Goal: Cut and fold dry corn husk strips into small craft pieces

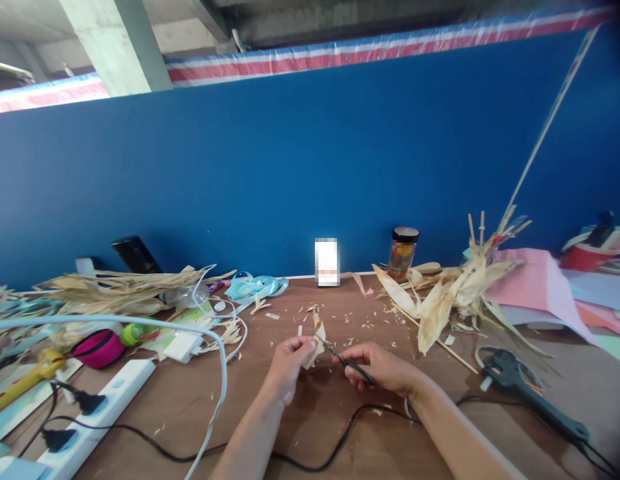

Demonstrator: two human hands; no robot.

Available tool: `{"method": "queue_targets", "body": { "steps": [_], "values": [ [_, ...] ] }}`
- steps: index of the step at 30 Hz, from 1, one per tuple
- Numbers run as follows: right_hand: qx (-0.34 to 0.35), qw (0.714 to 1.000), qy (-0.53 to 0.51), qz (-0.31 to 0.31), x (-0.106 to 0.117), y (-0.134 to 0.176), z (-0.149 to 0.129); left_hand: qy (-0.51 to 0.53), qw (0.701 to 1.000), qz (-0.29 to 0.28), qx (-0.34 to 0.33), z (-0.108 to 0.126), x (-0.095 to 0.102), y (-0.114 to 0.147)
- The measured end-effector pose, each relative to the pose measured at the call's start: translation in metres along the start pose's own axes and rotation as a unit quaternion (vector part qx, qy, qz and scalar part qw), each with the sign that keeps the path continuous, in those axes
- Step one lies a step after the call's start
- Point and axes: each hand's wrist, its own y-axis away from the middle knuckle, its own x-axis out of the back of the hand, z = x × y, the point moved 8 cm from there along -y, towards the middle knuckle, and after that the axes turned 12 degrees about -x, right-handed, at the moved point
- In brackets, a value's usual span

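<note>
My left hand (289,365) pinches a small piece of pale dried husk (319,331) between thumb and fingers, just above the table. From the right, my right hand (383,368) grips a pair of scissors with dark handles (359,371). Their blades point up and left and meet the husk beside my left fingertips. I cannot tell whether the blades are apart. Small husk scraps (363,325) lie scattered on the brown table (320,440) around both hands.
Dried husks (125,287) and blue ribbon (257,287) lie left; a white power strip (117,387) is nearer. A black cable (335,457) crosses below my wrists. Right are a husk bundle (440,307), a lidded jar (404,253), pink paper (525,280) and a black corded tool (535,393).
</note>
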Motion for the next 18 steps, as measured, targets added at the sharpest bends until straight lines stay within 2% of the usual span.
{"method": "queue_targets", "body": {
  "steps": [18],
  "values": [
    [-0.001,1.0,-0.007,0.021,0.0012,-0.0023,0.0021,-0.003,1.0,0.012,0.002,0.0017,0.0009,0.0]
  ]
}}
